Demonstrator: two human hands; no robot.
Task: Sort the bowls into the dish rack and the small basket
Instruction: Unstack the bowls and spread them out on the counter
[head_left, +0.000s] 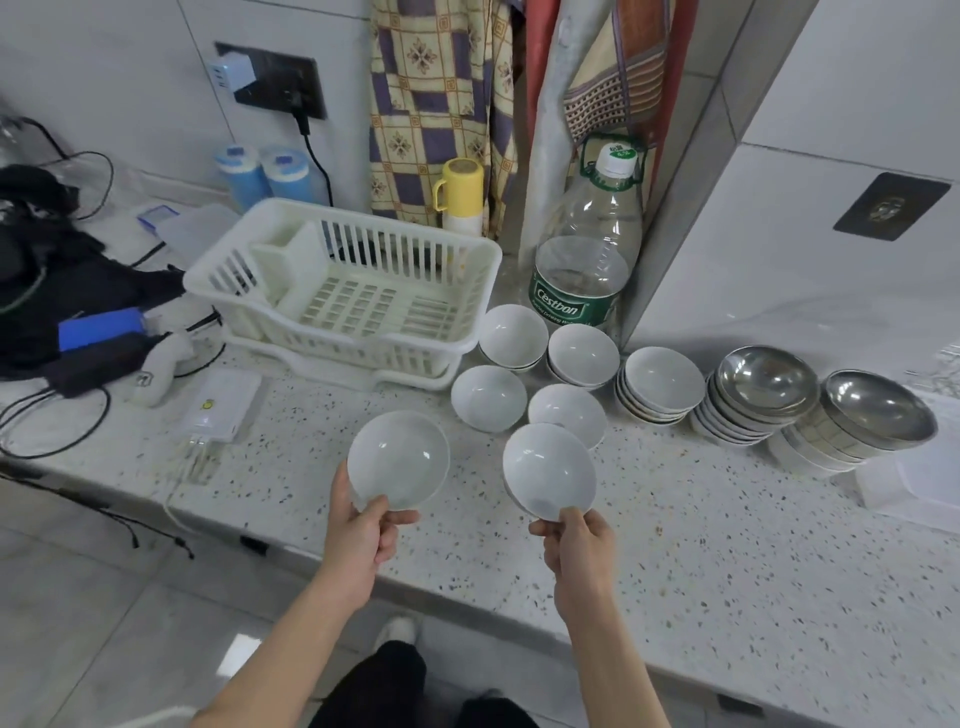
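Note:
My left hand (363, 530) pinches the near rim of a white bowl (399, 457), held above the counter. My right hand (576, 540) grips the near rim of another white bowl (549, 470), tilted toward me. The white plastic dish rack (467, 260) stands empty behind, to the left. Between the rack and my hands sit white bowls: two single ones (488, 397) (567, 410) and short stacks (514, 335) (584, 356) (662, 379). Further right are stacks topped by steel bowls (766, 382) (878, 405). No small basket is visible.
A large clear water bottle (587, 260) and a yellow mug (460, 189) stand behind the bowls. Cables, a white power bank (223, 405) and dark gear crowd the counter's left. A clear plastic container (919, 488) lies at the right edge. The speckled counter (701, 545) drops off toward me.

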